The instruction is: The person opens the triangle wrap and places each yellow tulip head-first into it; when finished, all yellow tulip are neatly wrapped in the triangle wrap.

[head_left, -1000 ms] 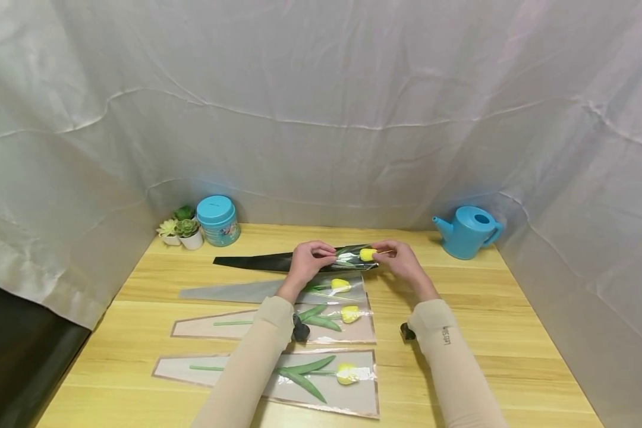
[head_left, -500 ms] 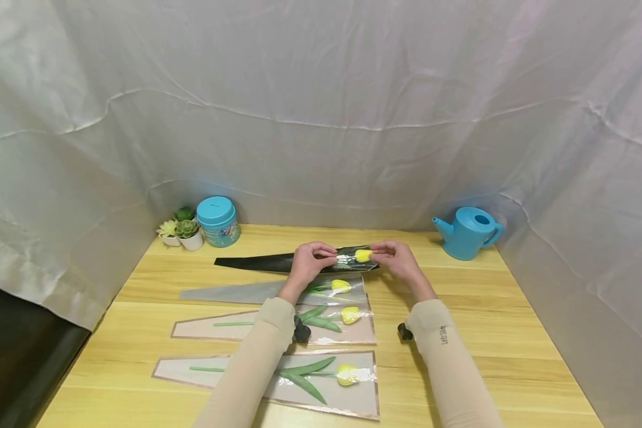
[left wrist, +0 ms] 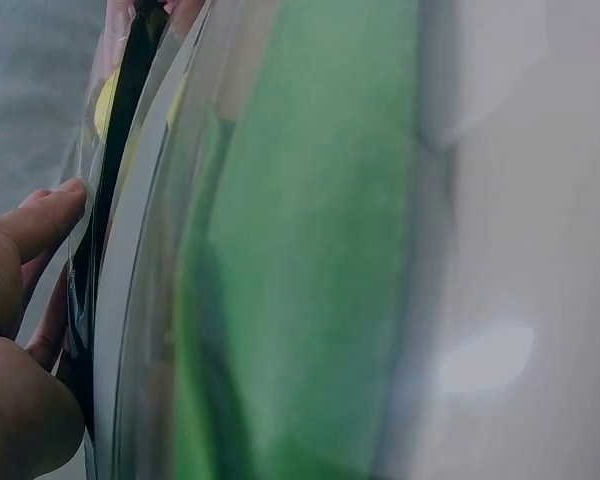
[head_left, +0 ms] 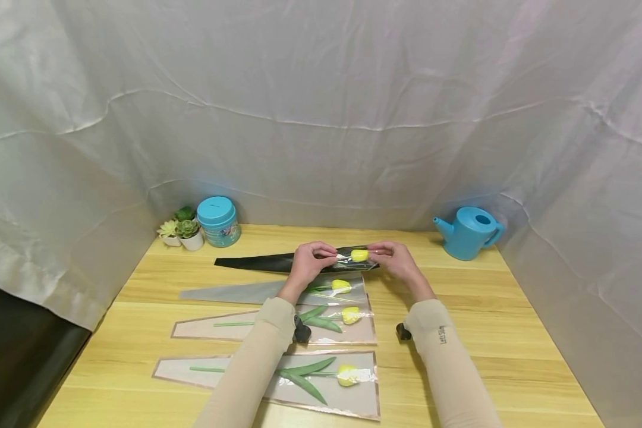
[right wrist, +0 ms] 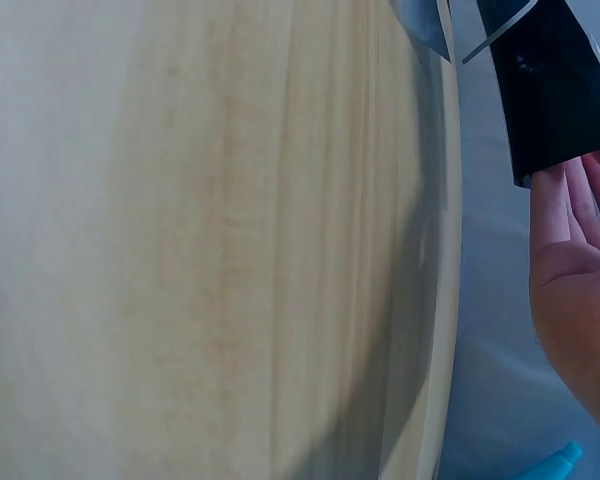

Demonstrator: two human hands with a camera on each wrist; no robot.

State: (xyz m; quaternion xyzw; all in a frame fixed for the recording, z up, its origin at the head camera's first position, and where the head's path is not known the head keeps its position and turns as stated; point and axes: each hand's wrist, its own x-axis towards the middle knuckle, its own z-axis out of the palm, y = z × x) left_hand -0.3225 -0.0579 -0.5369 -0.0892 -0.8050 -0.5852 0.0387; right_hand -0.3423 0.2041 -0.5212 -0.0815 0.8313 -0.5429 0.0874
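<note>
A black wrapping sleeve (head_left: 257, 261) lies across the far part of the wooden table (head_left: 460, 297). A yellow tulip head (head_left: 359, 255) sits in its wide, clear-fronted right end. My left hand (head_left: 329, 257) grips the sleeve just left of the flower. My right hand (head_left: 375, 254) pinches the tulip head at the sleeve's mouth. In the left wrist view my fingers (left wrist: 40, 215) lie against the black sleeve edge (left wrist: 115, 200), beside a blurred green leaf (left wrist: 310, 260). The right wrist view has the sleeve end (right wrist: 555, 90) above my right palm (right wrist: 580, 270).
Three more sleeves, each holding a yellow tulip, lie in a row nearer me: (head_left: 278, 290), (head_left: 278, 326), (head_left: 278, 380). A blue watering can (head_left: 468, 230) stands back right. A blue-lidded jar (head_left: 217, 220) and small potted succulents (head_left: 184, 229) stand back left. White cloth surrounds the table.
The yellow tulip head has slid a little to the left, deeper into the black sleeve, and my right hand has followed it. My left hand stays in place.
</note>
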